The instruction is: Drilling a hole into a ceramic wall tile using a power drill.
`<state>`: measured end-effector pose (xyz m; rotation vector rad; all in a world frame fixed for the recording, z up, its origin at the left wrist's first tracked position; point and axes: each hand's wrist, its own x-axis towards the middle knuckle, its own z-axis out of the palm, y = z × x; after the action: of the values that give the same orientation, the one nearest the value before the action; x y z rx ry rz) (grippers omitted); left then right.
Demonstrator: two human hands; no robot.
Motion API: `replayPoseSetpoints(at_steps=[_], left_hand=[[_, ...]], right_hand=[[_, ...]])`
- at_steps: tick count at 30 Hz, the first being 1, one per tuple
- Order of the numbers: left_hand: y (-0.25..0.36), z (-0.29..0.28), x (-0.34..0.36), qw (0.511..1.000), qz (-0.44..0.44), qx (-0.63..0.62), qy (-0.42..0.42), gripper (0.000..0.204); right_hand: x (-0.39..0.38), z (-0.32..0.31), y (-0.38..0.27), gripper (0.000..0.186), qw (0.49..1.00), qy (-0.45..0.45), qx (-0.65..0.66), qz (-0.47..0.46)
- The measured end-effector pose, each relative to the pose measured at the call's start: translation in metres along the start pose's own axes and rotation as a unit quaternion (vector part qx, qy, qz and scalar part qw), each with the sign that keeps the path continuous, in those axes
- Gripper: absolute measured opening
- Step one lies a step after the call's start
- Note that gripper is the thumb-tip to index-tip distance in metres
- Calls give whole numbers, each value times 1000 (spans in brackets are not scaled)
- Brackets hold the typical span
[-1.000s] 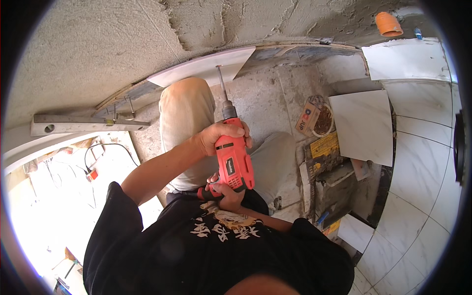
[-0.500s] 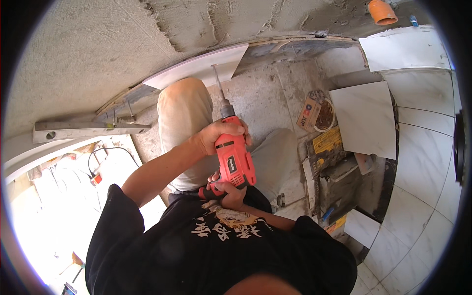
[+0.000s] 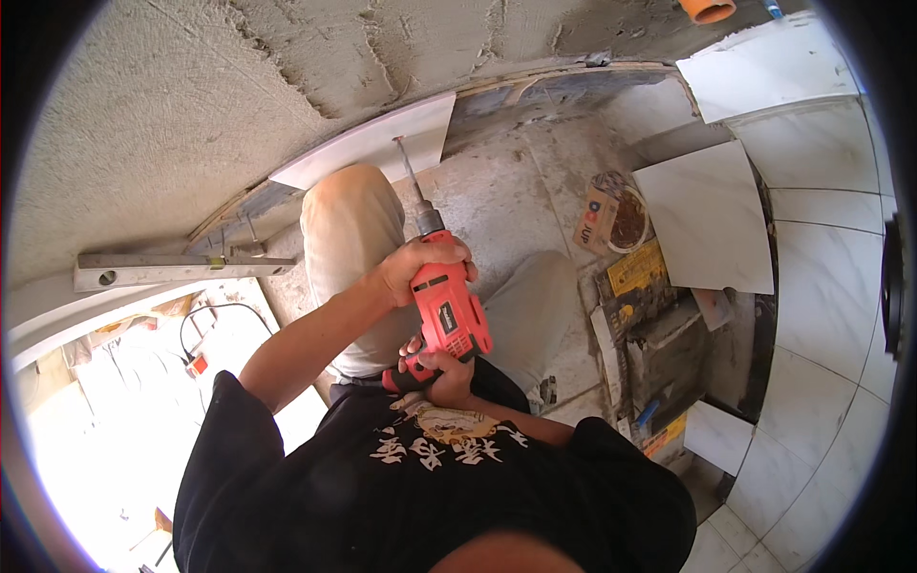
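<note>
A red power drill [image 3: 447, 310] with a long bit [image 3: 409, 170] points away from my body. My left hand [image 3: 427, 268] wraps around the front of its housing, just behind the chuck [image 3: 427, 219]. At the rear, my right hand [image 3: 445, 379] grips the handle close to my shirt; the trigger is hidden by the fingers. The bit's tip meets a small reddish spot on a white tile [image 3: 358, 148] leaning at the foot of the wall. My bent left knee [image 3: 353, 196] covers part of that tile's lower edge.
A metal spirit level [image 3: 181, 272] lies at the left. To the right are an open cardboard package [image 3: 600, 218], a loose white tile [image 3: 709, 220] and a grey, mortar-stained box [image 3: 664, 349]. Marbled tiles [image 3: 821, 286] run along the far right. An orange pipe [image 3: 709, 10] juts from the rough wall.
The whole view has shifted slightly, so the wall and tiles sit a little differently. Both hands keep their hold on the drill, and the bit stays at the same spot on the tile.
</note>
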<state>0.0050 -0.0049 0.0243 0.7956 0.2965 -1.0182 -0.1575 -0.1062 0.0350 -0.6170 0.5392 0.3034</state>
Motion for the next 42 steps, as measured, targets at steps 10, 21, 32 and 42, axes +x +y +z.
replayPoseSetpoints(at_steps=[10,21,32,42], left_hand=[[5,13,-8,998,-12,-1,54,27],[-2,7,-5,999,2,-30,19,26],[-6,6,-7,999,32,-21,15,28],[-18,28,15,1000,11,9,26,34]], right_hand=[[3,-1,9,41,997,-30,58,37],[6,-4,11,36,996,-32,65,56],[5,-7,7,43,994,-63,57,65],[-13,-14,-15,47,991,-110,68,38]])
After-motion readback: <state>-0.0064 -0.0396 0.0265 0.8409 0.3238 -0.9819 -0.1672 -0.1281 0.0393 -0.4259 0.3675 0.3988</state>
